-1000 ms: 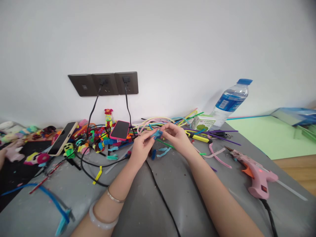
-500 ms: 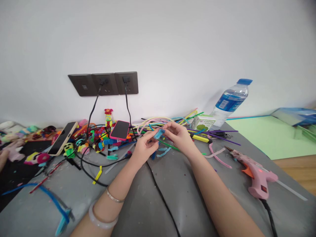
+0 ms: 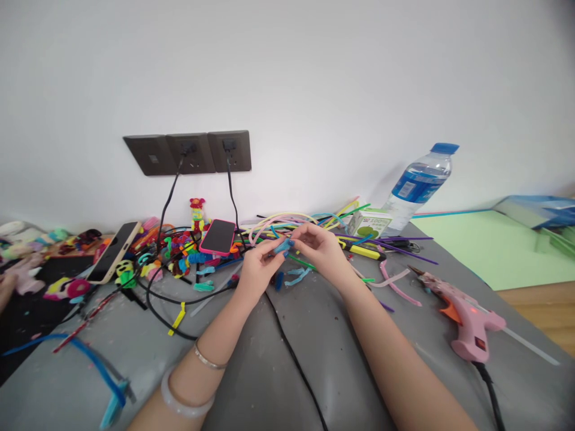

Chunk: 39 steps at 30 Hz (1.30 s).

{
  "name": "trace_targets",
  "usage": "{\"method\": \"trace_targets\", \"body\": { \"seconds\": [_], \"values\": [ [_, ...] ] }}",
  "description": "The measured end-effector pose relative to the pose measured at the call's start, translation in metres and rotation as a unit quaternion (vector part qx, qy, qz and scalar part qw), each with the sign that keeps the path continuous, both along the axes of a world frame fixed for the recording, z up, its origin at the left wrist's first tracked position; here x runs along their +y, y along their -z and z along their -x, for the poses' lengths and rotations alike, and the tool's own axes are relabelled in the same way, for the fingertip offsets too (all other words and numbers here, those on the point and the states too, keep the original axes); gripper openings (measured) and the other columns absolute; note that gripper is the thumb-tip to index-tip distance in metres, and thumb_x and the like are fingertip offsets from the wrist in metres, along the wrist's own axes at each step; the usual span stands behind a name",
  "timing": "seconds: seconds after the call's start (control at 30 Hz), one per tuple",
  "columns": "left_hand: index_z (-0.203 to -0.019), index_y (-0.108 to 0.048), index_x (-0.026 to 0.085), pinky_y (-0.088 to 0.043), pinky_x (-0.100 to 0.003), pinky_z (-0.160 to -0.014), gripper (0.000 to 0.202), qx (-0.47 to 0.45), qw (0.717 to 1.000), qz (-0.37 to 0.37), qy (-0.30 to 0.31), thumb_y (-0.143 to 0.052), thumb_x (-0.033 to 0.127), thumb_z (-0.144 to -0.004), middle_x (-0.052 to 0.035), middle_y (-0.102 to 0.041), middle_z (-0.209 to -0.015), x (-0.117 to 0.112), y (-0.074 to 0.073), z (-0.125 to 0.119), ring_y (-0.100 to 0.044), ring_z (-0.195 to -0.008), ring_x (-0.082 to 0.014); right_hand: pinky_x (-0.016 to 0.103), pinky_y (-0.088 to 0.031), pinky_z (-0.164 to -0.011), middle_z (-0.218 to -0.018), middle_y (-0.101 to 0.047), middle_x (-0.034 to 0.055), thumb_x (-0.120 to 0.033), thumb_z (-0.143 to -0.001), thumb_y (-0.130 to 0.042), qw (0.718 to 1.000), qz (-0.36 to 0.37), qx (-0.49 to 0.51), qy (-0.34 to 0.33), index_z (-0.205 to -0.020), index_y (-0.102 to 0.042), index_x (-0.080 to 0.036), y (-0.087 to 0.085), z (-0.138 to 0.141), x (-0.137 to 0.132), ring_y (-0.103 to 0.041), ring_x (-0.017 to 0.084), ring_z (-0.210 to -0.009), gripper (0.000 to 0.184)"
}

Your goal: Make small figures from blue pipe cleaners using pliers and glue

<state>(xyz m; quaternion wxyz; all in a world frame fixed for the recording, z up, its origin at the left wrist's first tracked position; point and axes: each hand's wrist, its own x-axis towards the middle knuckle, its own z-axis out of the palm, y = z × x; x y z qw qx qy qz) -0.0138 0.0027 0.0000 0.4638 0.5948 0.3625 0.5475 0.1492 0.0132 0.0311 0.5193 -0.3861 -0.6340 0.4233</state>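
Between my two hands is a small light-blue pipe cleaner piece [image 3: 283, 246], bent into a compact shape and partly covered by fingers. My left hand [image 3: 260, 266] pinches it from the left, thumb below and fingers above. From the right, my right hand [image 3: 320, 248] pinches its other end with thumb and forefinger. Just below on the table lie a loose light-blue pipe cleaner piece [image 3: 298, 276] and a dark-blue bit [image 3: 279, 281]. Behind the hands spreads a heap of long coloured pipe cleaners [image 3: 291, 219].
A pink glue gun [image 3: 471, 326] lies at right, its cord running to the front edge. A water bottle [image 3: 420, 185] leans on the wall beside a small box [image 3: 369, 223]. Phones [image 3: 218, 237], black cables [image 3: 287, 344] and pipe cleaner figures [image 3: 126, 273] crowd the left. Another person's hand [image 3: 6, 288] shows far left.
The blue piece has turned flatter between my fingers and shifted slightly left. My right hand has moved a little left and its fingers have closed in nearer to my left hand.
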Motion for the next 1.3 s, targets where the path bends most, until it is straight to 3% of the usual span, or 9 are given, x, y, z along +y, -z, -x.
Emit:
{"method": "trace_targets", "body": {
  "seconds": [0.2,0.37,0.6,1.03,1.3],
  "values": [
    [-0.108,-0.074,0.015,-0.059,-0.036,-0.086,0.03,0.039,0.996,-0.028,-0.071,-0.066,0.026,-0.081,-0.0116,-0.074,-0.108,-0.001,-0.001,0.001,-0.069,-0.099,-0.023,0.033,-0.056,-0.072,-0.085,-0.069,0.005,-0.04,-0.076,-0.071,1.0,0.004,-0.003,-0.002,-0.082,-0.063,-0.02,0.003,0.001,0.001,-0.066,0.02,-0.081,0.023],
    [-0.106,-0.075,0.017,-0.059,-0.034,-0.085,0.028,0.046,0.994,-0.042,-0.093,-0.065,0.023,-0.081,-0.0095,-0.073,-0.106,-0.002,-0.002,0.001,-0.069,-0.099,-0.0209,0.031,-0.055,-0.07,-0.085,-0.07,0.0054,-0.035,-0.078,-0.068,0.999,-0.013,-0.03,0.008,-0.082,-0.064,-0.02,0.001,0.001,0.0,-0.066,0.02,-0.083,0.016],
    [-0.102,-0.076,0.016,-0.059,-0.032,-0.084,0.026,0.032,0.993,-0.054,-0.099,-0.065,0.022,-0.079,-0.0091,-0.073,-0.102,-0.004,-0.005,0.0,-0.069,-0.094,-0.0191,0.029,-0.053,-0.064,-0.082,-0.068,0.0046,-0.027,-0.079,-0.063,0.997,-0.032,-0.056,0.035,-0.081,-0.062,-0.02,0.001,0.004,-0.004,-0.065,0.019,-0.079,0.007],
    [-0.103,-0.076,0.016,-0.06,-0.028,-0.079,0.027,0.027,0.992,-0.071,-0.096,-0.065,0.02,-0.08,-0.0094,-0.071,-0.099,-0.007,-0.01,-0.001,-0.068,-0.093,-0.018,0.031,-0.054,-0.07,-0.082,-0.071,0.0057,-0.021,-0.082,-0.056,0.991,-0.067,-0.107,0.049,-0.08,-0.062,-0.019,-0.008,0.003,-0.009,-0.067,0.02,-0.08,0.007],
    [-0.104,-0.076,0.018,-0.06,-0.027,-0.076,0.027,0.023,0.992,-0.084,-0.087,-0.065,0.018,-0.079,-0.0086,-0.072,-0.097,-0.008,-0.008,-0.003,-0.068,-0.091,-0.0176,0.027,-0.048,-0.067,-0.071,-0.064,0.0005,-0.017,-0.076,-0.054,0.964,-0.117,-0.207,0.118,-0.072,-0.054,-0.02,-0.005,0.009,-0.013,-0.061,0.015,-0.066,0.006]
  ]
}}
